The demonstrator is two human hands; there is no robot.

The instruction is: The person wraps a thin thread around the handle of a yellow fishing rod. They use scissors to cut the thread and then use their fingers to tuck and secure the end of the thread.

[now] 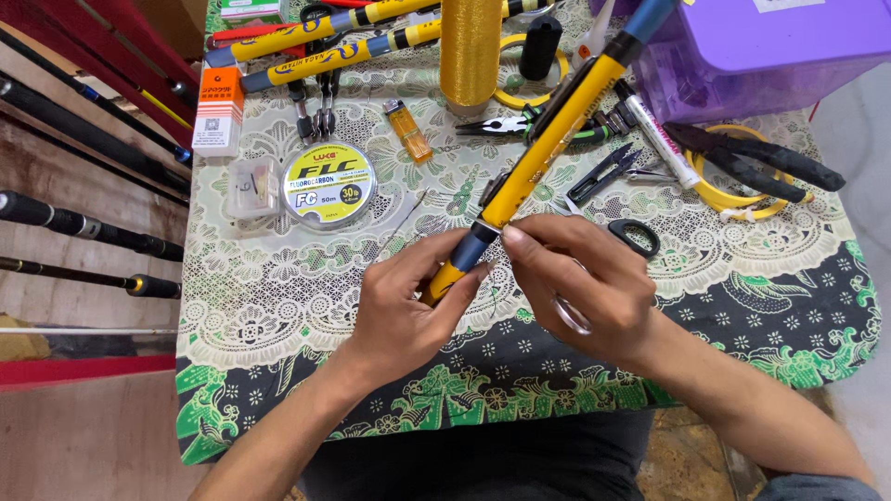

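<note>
Yellow fishing rod (548, 139) angled over the counter (278, 306) — left hand (399, 315) fingers clamped round its butt to steady it, right hand (580, 278) fingers pinched together at the blue collar (473, 246) — scissors (608, 241), fluorocarbon line spool (328, 184) close by.

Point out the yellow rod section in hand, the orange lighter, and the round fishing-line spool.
Yellow rod section (549, 139), head view, mid shaft.
Orange lighter (409, 134), head view, body.
Round fishing-line spool (329, 184), head view, label face.

Bare patterned tablecloth (278, 306) lay open left of the hands; beyond them line spool (328, 185), lighter (408, 131), pliers (752, 161) and snips (603, 173) crowded the way
</note>
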